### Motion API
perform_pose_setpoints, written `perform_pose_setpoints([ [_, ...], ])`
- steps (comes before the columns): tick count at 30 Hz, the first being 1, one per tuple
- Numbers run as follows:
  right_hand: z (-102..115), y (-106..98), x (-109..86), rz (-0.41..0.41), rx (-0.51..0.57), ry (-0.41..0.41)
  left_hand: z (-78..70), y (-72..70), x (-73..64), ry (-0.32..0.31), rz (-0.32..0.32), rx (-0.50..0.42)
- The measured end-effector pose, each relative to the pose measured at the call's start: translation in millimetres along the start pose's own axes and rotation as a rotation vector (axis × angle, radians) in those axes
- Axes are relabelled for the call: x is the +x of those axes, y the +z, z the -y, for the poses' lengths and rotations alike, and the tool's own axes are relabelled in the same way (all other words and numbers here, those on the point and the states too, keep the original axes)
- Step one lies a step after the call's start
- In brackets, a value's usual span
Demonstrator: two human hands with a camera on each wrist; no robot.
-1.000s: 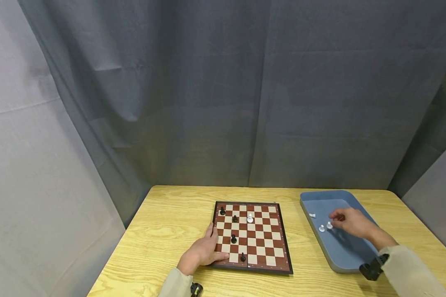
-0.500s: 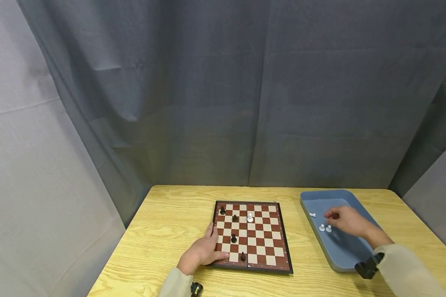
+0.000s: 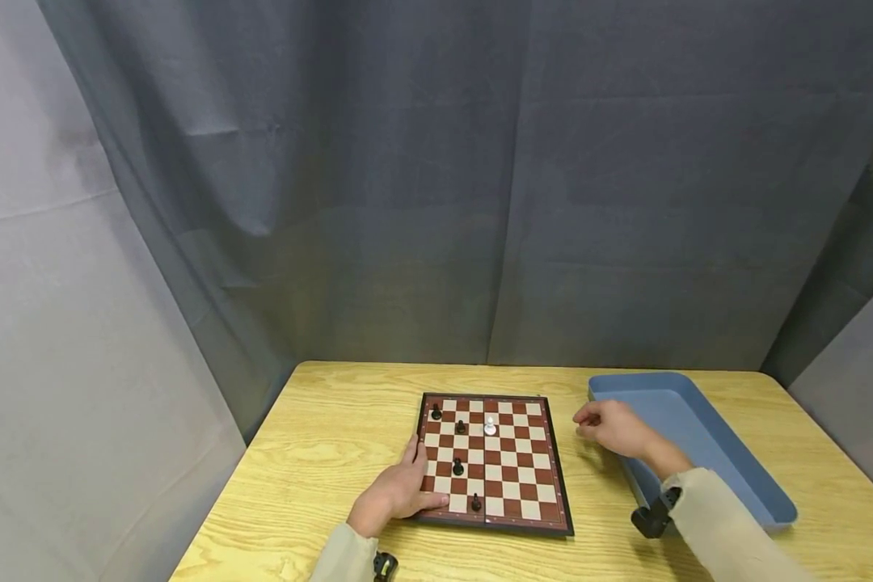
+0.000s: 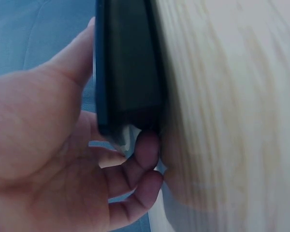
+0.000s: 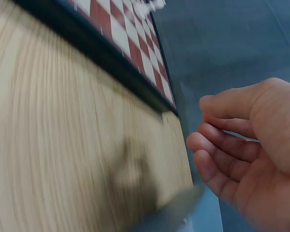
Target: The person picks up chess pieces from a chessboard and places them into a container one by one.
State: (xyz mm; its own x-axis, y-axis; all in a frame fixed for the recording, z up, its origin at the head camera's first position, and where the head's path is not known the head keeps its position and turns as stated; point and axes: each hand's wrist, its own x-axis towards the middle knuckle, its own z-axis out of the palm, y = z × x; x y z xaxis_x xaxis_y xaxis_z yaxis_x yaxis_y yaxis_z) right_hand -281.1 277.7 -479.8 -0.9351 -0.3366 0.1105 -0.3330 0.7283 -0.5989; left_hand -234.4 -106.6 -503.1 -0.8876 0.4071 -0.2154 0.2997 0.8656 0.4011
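Chessboard (image 3: pixel 509 469), red-and-cream checked, is lying near the far edge of the desk (image 3: pixel 327 428) in head view, the left hand (image 3: pixel 396 491) clamping its near-left corner. Left wrist: its black rim (image 4: pixel 101 87) is showing. Right wrist: the right hand (image 5: pixel 261 157) is hovering, fingertips (image 5: pixel 199 142) bunching; whether holding anything, I cannot tell.

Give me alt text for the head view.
A person's left hand holds the left edge of a chessboard bearing four black pieces and one white piece. The right hand hovers at the left rim of a blue tray on the wooden table; whether it holds anything is unclear.
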Motion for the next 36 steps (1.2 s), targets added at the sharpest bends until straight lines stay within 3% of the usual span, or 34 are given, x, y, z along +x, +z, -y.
perform_pose_setpoints([
  [14,42,41,37.7,0.039,0.066,-0.005,-5.1,-1.9,0.6,0.008,0.006,-0.015],
  [21,50,55,48.3,0.051,0.053,0.006,-5.6,-0.8,0.8,0.006,0.017,-0.006],
  [30,52,73,66.3,0.023,0.048,0.094,-4.5,-1.4,-0.5,0.008,0.008,-0.001],
  [36,54,86,71.7,0.009,0.013,0.071,0.1,2.6,2.1,0.000,0.011,0.011],
])
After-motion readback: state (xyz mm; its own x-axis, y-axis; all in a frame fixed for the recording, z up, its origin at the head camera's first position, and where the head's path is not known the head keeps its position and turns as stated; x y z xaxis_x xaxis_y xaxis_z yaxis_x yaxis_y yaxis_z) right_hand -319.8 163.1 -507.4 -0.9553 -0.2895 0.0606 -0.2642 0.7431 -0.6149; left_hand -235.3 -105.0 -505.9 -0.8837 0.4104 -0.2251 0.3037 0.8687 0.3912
